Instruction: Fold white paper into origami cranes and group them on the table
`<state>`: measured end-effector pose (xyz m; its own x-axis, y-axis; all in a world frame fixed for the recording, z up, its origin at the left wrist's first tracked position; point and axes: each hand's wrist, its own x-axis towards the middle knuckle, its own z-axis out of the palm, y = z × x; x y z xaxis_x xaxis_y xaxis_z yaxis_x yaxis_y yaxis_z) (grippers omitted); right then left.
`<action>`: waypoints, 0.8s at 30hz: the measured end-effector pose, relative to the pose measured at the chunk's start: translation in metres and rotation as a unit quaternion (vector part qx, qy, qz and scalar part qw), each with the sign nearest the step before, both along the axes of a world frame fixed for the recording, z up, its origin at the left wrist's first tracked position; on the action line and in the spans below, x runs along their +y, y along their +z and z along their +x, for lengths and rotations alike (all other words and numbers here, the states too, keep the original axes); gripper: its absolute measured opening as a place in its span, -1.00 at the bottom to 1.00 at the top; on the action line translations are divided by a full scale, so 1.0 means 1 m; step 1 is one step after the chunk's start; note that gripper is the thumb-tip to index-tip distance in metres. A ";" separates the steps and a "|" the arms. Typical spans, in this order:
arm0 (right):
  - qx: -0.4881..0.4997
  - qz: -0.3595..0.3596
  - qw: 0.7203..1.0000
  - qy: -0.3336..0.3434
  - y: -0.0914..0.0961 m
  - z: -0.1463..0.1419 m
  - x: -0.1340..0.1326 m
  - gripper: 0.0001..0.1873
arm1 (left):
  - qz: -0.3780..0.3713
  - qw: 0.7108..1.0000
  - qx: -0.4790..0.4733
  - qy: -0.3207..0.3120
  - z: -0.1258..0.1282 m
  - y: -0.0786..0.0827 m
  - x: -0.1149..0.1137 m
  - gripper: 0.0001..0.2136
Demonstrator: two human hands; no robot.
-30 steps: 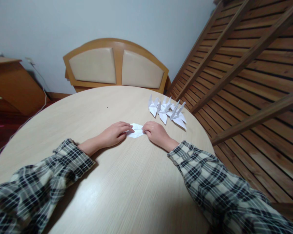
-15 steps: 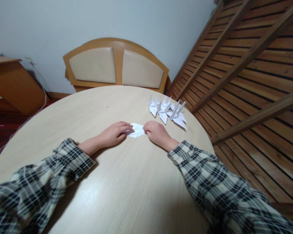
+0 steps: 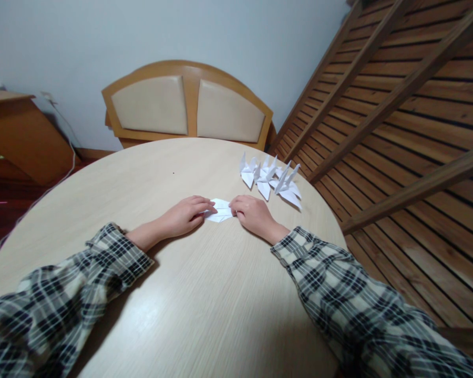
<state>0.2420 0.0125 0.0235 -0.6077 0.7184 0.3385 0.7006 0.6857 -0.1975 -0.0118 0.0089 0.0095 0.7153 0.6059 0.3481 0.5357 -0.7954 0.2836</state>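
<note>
A small piece of white folded paper (image 3: 219, 211) lies flat on the table between my two hands, with creases running along its length. My left hand (image 3: 187, 214) holds its left end, fingertips pressed on top and thumb at the near side. At the right end, the curled fingers of my right hand (image 3: 254, 214) grip the paper's edge. Both hands cover the paper's ends, so its full outline is hidden. Just beyond my right hand stand several white paper cranes (image 3: 264, 181), grouped close together with wings and necks pointing up.
The round light-wood table (image 3: 173, 294) fills the middle of the view. Behind it, against the wall, is a padded wooden headboard (image 3: 193, 105). A slatted wooden panel (image 3: 410, 131) leans along the right. A wooden desk (image 3: 23, 136) and a cable (image 3: 73, 152) are at the left.
The fingertips of my right hand have slid very slightly left over the paper's right end. My left hand, the paper and the cranes look unmoved.
</note>
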 end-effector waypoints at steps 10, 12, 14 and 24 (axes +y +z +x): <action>-0.011 0.003 1.000 -0.013 0.000 0.000 0.002 -0.69 | -0.008 1.000 0.009 0.003 0.001 0.003 -0.002 -0.67; -0.009 0.003 1.000 -0.015 0.000 0.000 0.001 -0.69 | -0.008 1.000 0.009 0.005 0.001 0.004 -0.003 -0.68; -0.007 0.000 1.000 -0.021 0.000 0.000 0.001 -0.70 | -0.009 1.000 0.007 0.004 0.002 0.004 -0.003 -0.68; -0.015 0.000 0.999 -0.035 0.001 -0.001 0.001 -0.70 | -0.008 1.000 0.003 0.004 0.001 0.002 -0.002 -0.66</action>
